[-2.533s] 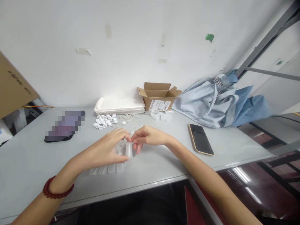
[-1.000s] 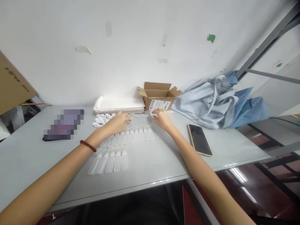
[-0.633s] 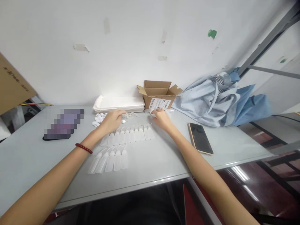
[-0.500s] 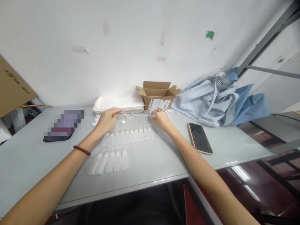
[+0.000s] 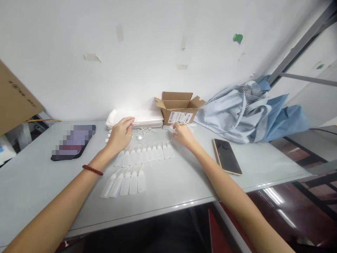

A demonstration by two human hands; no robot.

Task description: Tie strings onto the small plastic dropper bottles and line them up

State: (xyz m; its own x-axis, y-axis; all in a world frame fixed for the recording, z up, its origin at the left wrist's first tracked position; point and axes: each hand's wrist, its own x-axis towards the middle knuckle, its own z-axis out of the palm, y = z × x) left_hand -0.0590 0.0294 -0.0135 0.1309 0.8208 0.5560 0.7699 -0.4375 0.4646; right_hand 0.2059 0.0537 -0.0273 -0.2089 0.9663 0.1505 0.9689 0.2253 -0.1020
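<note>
My left hand point(image 5: 121, 133) is raised beside the white stack point(image 5: 149, 118), thumb and fingers pinched on a thin white string, a small loop of which shows at the fingertips. A heap of white strings point(image 5: 147, 131) lies just right of that hand. My right hand point(image 5: 183, 135) is closed in front of the cardboard box, fingertips on a translucent plastic tag point(image 5: 172, 127) among other clear pieces; its fingers partly hide it. Nearer to me, translucent tags with strings lie in two rows, a longer back row point(image 5: 143, 154) and a shorter front row point(image 5: 125, 183).
An open cardboard box point(image 5: 179, 109) stands against the wall. Right of it lie pale blue cloth bags point(image 5: 237, 112) and a phone point(image 5: 226, 156). A blurred-out dark item point(image 5: 75, 142) is on the left. The table's front edge point(image 5: 158, 215) runs below my arms.
My left hand has lifted slightly away from the string heap, with a thin loop at its fingertips. My right hand stays by the clear pieces, its fingers a little more curled.
</note>
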